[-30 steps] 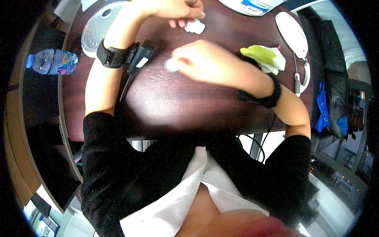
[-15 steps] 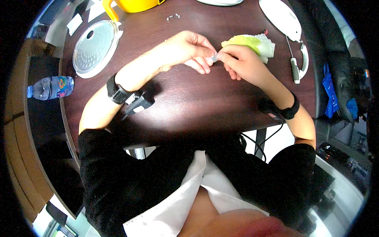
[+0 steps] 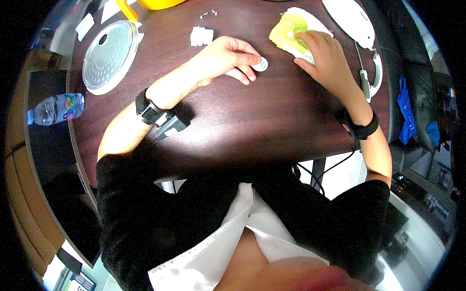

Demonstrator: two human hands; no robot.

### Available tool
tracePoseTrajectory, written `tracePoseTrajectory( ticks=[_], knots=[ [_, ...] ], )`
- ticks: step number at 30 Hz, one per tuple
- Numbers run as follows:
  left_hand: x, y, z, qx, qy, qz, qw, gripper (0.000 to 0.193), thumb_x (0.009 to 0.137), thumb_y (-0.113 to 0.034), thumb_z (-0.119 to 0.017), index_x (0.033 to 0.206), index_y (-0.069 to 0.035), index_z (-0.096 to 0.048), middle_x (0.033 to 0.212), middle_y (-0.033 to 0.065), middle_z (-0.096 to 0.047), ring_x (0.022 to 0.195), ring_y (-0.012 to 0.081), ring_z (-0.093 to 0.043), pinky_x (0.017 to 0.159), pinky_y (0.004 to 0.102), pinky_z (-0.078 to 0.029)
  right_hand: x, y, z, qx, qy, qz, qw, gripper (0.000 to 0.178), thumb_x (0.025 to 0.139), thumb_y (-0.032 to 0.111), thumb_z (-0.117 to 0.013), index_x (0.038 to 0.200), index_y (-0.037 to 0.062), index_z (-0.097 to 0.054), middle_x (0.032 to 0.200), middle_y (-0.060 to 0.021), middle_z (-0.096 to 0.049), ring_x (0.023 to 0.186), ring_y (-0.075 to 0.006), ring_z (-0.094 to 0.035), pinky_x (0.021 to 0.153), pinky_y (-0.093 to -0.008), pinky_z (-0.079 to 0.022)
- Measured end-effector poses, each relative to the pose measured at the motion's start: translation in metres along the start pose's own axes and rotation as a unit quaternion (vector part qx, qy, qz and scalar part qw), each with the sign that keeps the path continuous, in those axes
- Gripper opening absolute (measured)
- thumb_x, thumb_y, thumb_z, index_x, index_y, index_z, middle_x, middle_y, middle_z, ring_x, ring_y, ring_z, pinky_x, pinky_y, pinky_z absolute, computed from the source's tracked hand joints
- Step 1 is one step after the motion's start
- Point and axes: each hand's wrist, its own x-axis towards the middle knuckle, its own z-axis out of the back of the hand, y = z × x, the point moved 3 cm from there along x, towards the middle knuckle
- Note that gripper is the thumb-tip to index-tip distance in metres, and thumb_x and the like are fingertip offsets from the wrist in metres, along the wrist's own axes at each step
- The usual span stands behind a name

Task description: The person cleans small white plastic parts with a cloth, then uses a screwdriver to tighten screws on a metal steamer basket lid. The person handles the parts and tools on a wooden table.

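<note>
My left hand (image 3: pixel 238 57) is above the middle of the table, pinching a small round whitish disc (image 3: pixel 262 64) between thumb and fingers. Further right, my right hand (image 3: pixel 324 57) grips a yellow-and-white cloth (image 3: pixel 290 30); its thumb and fingers press on the near side. Part of the cloth is hidden beneath that hand. Small white pieces (image 3: pixel 201 36) lie just beyond my left hand, and several tiny metal screws (image 3: pixel 208 13) are scattered farther back.
A round perforated lid (image 3: pixel 110 57) lies at the left, with a plastic bottle (image 3: pixel 57 109) outside it. Part of a yellow container (image 3: pixel 160 4) shows at the far edge. At the right are a white oval appliance (image 3: pixel 350 22) and a white-handled tool (image 3: pixel 374 80).
My right hand has left the disc and moved right and away onto the cloth, which is shifted and reshaped. The left hand keeps the disc. The white pieces have come into sight.
</note>
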Motion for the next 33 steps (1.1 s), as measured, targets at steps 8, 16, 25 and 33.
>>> tracePoseTrajectory(
  ticks=[8, 16, 25, 33],
  knots=[
    [-0.002, -0.006, 0.01, -0.051, -0.016, 0.01, 0.999, 0.02, 0.09, -0.015, -0.063, 0.103, 0.001, -0.062, 0.094, 0.0111, -0.068, 0.078, 0.0196, -0.069, 0.067, 0.0265, -0.058, 0.025, 0.008, 0.001, 0.21, 0.055, -0.033, 0.976, 0.035, 0.08, 0.01, -0.058, 0.115, 0.0071, -0.057, 0.104, -0.0156, -0.058, 0.098, -0.0349, -0.057, 0.087, -0.0436, -0.045],
    [-0.002, -0.003, 0.013, -0.108, -0.07, -0.025, 0.991, 0.021, 0.091, -0.009, -0.059, 0.109, 0.001, -0.058, 0.083, 0.0107, -0.067, 0.066, 0.015, -0.067, 0.05, 0.0217, -0.052, 0.04, 0.064, -0.003, 0.249, 0.039, 0.017, 0.968, 0.04, 0.078, 0.006, -0.057, 0.118, 0.0047, -0.055, 0.102, -0.0184, -0.057, 0.09, -0.0374, -0.059, 0.082, -0.0442, -0.049],
    [-0.006, -0.001, 0.017, -0.074, -0.078, -0.028, 0.994, 0.016, 0.089, -0.013, -0.063, 0.1, -0.001, -0.065, 0.08, 0.0084, -0.068, 0.047, 0.0053, -0.05, 0.039, 0.0187, -0.036, 0.02, 0.058, 0.009, 0.247, 0.201, 0.04, 0.947, 0.036, 0.078, 0.007, -0.059, 0.114, 0.0047, -0.057, 0.103, -0.0174, -0.056, 0.09, -0.0371, -0.06, 0.08, -0.0439, -0.049],
    [-0.004, -0.007, 0.022, -0.044, -0.045, -0.043, 0.997, 0.02, 0.09, -0.013, -0.061, 0.105, 0.0, -0.062, 0.091, 0.0115, -0.07, 0.063, 0.0117, -0.066, 0.046, 0.0178, -0.048, 0.033, 0.051, 0.031, 0.224, 0.072, -0.039, 0.971, 0.042, 0.08, 0.007, -0.053, 0.122, 0.0066, -0.053, 0.109, -0.0165, -0.055, 0.09, -0.0377, -0.061, 0.079, -0.0433, -0.051]
  ],
)
